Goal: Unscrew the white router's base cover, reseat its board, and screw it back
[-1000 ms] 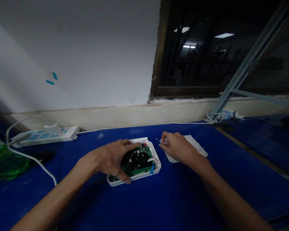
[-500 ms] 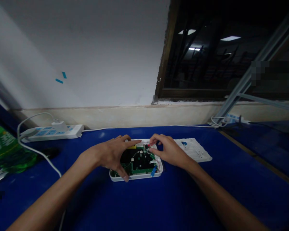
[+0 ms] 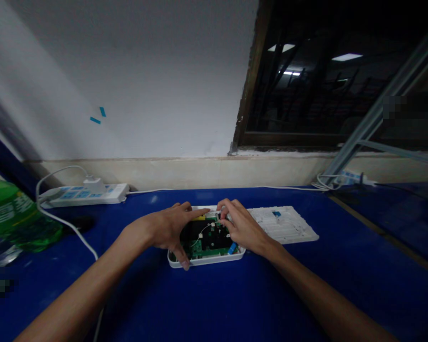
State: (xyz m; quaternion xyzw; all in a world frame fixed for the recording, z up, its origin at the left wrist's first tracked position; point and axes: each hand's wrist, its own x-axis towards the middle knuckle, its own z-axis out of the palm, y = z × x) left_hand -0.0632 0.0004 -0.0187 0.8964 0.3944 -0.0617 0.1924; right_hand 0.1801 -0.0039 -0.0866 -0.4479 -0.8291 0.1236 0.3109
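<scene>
A white plastic housing (image 3: 214, 260) lies open on the blue table, with a green and black circuit board (image 3: 212, 237) inside. A thin white cable crosses the board, and a blue tab (image 3: 232, 248) sits near the right front corner. My left hand (image 3: 167, 228) spans the housing's left side, thumb on the front rim and fingers at the back edge beside a yellow piece (image 3: 199, 218). At the back right corner my right hand (image 3: 240, 225) has its fingers curled together over a small dark part; what they grip is too small to name.
A white panel (image 3: 285, 225) lies right of the housing. At the left are a power strip (image 3: 92, 194) with a plugged-in cable and a green bottle (image 3: 17, 213). Another power strip (image 3: 349, 178) and a metal strut (image 3: 364, 123) stand at the back right.
My right hand has shifted slightly left and lower over the housing's back right corner, its fingers closer together. The left hand keeps its place on the housing. The whole view has shifted a little.
</scene>
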